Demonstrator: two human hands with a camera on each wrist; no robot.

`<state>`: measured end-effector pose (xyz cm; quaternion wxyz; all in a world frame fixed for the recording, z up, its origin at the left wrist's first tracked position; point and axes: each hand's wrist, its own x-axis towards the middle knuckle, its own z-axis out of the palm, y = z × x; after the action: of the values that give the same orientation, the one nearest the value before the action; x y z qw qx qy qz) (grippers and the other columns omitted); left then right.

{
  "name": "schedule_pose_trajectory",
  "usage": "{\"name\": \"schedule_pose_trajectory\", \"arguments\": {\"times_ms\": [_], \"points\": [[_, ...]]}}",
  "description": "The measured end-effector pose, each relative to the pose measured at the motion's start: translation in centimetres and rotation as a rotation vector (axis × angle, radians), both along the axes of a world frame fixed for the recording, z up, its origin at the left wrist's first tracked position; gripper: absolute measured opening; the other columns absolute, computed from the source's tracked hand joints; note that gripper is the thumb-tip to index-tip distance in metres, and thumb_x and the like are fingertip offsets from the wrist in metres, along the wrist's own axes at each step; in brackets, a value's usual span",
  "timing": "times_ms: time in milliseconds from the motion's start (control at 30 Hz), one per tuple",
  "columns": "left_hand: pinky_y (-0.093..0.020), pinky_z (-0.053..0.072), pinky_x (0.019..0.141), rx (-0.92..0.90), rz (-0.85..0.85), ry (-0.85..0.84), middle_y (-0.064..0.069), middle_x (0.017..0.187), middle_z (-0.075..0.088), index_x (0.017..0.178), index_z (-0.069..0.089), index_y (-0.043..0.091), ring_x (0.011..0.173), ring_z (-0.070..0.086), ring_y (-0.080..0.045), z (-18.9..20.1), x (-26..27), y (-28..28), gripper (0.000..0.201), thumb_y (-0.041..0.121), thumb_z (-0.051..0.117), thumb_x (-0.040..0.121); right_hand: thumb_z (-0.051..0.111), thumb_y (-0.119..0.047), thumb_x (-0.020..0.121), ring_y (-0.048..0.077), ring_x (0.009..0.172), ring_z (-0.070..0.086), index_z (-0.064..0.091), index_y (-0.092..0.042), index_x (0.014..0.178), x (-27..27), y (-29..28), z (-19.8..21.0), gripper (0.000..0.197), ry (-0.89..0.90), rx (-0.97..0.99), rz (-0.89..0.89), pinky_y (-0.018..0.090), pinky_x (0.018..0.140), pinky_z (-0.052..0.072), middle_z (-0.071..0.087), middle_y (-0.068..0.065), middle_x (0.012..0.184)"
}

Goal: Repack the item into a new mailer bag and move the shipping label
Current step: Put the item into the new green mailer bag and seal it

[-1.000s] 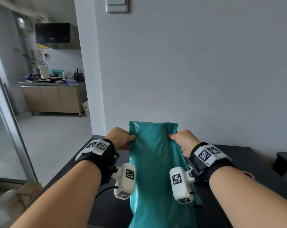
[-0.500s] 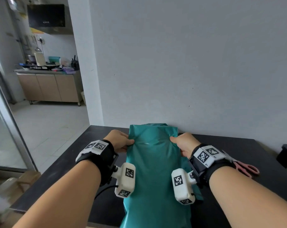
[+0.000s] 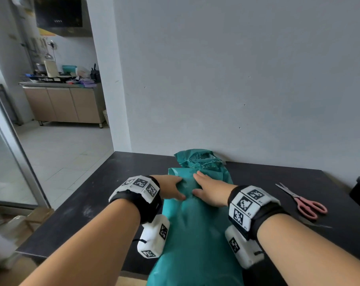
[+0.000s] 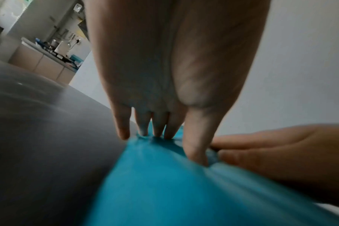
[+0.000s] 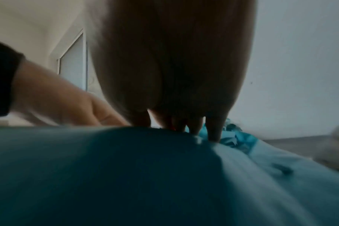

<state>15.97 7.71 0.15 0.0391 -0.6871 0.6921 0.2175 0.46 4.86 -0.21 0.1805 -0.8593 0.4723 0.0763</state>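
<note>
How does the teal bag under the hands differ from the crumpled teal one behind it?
The smooth teal bag lies long and full, reaching past the table edge; the crumpled teal bag is shorter, with a ragged, torn-looking open end. Both hands press the smooth one; nothing touches the crumpled one. Both are teal.

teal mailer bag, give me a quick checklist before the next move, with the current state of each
1. Teal mailer bag lying flat on the black table: ok, though its near end hangs over the table's front edge.
2. Left hand pressing the bag with straight fingers: ok.
3. Right hand flat on the bag beside it: ok.
4. Bag's mouth sealed: cannot tell, the hands cover it.
5. Torn old mailer out of the way: not ok, it lies against the bag's far end.
6. Scissors clear of the hands: ok, to the right on the table.
7. Shipping label moved: cannot tell, none visible.
</note>
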Motion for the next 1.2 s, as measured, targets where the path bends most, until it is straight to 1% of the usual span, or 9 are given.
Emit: {"name": "schedule_pose_trajectory", "arguments": {"times_ms": [67, 133, 233, 333, 467, 533, 767, 967, 1200], "points": [[-0.029, 0.032, 0.111, 0.011, 0.017, -0.013, -0.004, 0.149, 0.042, 0.148, 0.032, 0.013, 0.134, 0.043, -0.019, -0.5, 0.5, 0.3, 0.067, 0.037, 0.059, 0.091, 0.035, -0.037, 0.102, 0.019, 0.149, 0.008, 0.006, -0.013, 0.155, -0.6, 0.0, 0.2, 0.065, -0.041, 0.033, -0.023, 0.034, 0.119, 0.014, -0.003, 0.0, 0.163], [-0.028, 0.033, 0.111, -0.042, 0.06, 0.06, -0.004, 0.148, 0.042, 0.147, 0.035, 0.014, 0.133, 0.043, -0.018, 0.0, 1.0, 0.1, 0.064, 0.036, 0.059, 0.091, 0.037, -0.037, 0.101, 0.021, 0.146, 0.021, 0.022, -0.012, 0.152, -1.6, -0.3, 0.9, 0.059, -0.122, 0.007, -0.069, 0.033, 0.117, 0.02, 0.016, 0.004, 0.161], [-0.033, 0.031, 0.113, -0.165, 0.083, 0.113, -0.006, 0.153, 0.035, 0.148, 0.033, 0.012, 0.136, 0.039, -0.02, 2.1, 0.7, -0.4, 0.064, 0.037, 0.055, 0.093, 0.043, -0.028, 0.099, 0.029, 0.125, 0.051, 0.056, -0.004, 0.129, -4.0, -1.0, 2.7, 0.041, -0.285, -0.075, -0.183, 0.04, 0.107, 0.039, 0.055, 0.014, 0.136], [-0.033, 0.043, 0.104, -0.317, 0.092, 0.265, -0.007, 0.139, 0.053, 0.135, 0.053, 0.011, 0.123, 0.054, -0.023, 3.9, -1.1, -0.8, 0.043, 0.021, 0.056, 0.093, 0.05, -0.02, 0.096, 0.026, 0.114, 0.059, 0.068, -0.008, 0.115, -7.6, -1.9, 3.9, 0.029, -0.386, -0.139, -0.373, 0.035, 0.099, 0.044, 0.067, 0.008, 0.119], [-0.029, 0.058, 0.072, -0.295, 0.267, 0.764, -0.011, 0.094, 0.069, 0.103, 0.067, 0.005, 0.075, 0.067, -0.019, 4.8, -4.6, -0.5, 0.017, 0.001, 0.055, 0.092, 0.054, -0.013, 0.085, 0.032, 0.095, 0.068, 0.073, -0.005, 0.1, -11.8, -2.3, 3.4, 0.026, -0.434, -0.177, -0.598, 0.043, 0.086, 0.056, 0.073, 0.013, 0.097], [-0.024, 0.057, 0.066, -0.167, 0.271, 0.845, -0.009, 0.084, 0.067, 0.1, 0.065, 0.004, 0.067, 0.063, -0.015, 4.5, -5.9, -0.3, 0.015, -0.002, 0.052, 0.093, 0.055, -0.012, 0.083, 0.033, 0.089, 0.07, 0.073, -0.005, 0.096, -13.2, -1.8, 2.6, 0.024, -0.428, -0.157, -0.636, 0.046, 0.081, 0.058, 0.073, 0.015, 0.092], [-0.016, 0.054, 0.065, -0.014, 0.267, 0.784, -0.007, 0.083, 0.065, 0.108, 0.065, -0.003, 0.07, 0.06, -0.01, 1.0, -6.6, -0.4, 0.018, 0.001, 0.052, 0.095, 0.07, -0.028, 0.082, 0.013, 0.063, 0.061, 0.076, -0.013, 0.089, -14.8, -0.7, 0.2, 0.018, -0.365, -0.121, -0.539, 0.032, 0.069, 0.054, 0.069, -0.002, 0.074], [-0.019, 0.054, 0.072, 0.004, 0.287, 0.803, -0.005, 0.082, 0.067, 0.087, 0.067, 0.009, 0.071, 0.061, -0.009, 0.8, -6.5, -0.7, 0.015, 0.003, 0.056, 0.093, 0.08, -0.032, 0.07, 0.012, 0.096, 0.065, 0.072, -0.025, 0.102, -14.5, -1.0, -0.7, 0.033, -0.302, -0.087, -0.508, 0.035, 0.094, 0.05, 0.071, -0.008, 0.104], [-0.02, 0.054, 0.075, -0.03, 0.269, 0.772, -0.005, 0.083, 0.067, 0.098, 0.069, 0.003, 0.07, 0.06, -0.008, 0.5, -6.6, -0.8, 0.012, 0.005, 0.058, 0.092, 0.076, -0.017, 0.074, 0.013, 0.093, 0.066, 0.07, -0.032, 0.079, -14.1, -1.2, -0.4, 0.017, -0.373, -0.176, -0.502, 0.033, 0.09, 0.053, 0.064, -0.017, 0.079]]}}
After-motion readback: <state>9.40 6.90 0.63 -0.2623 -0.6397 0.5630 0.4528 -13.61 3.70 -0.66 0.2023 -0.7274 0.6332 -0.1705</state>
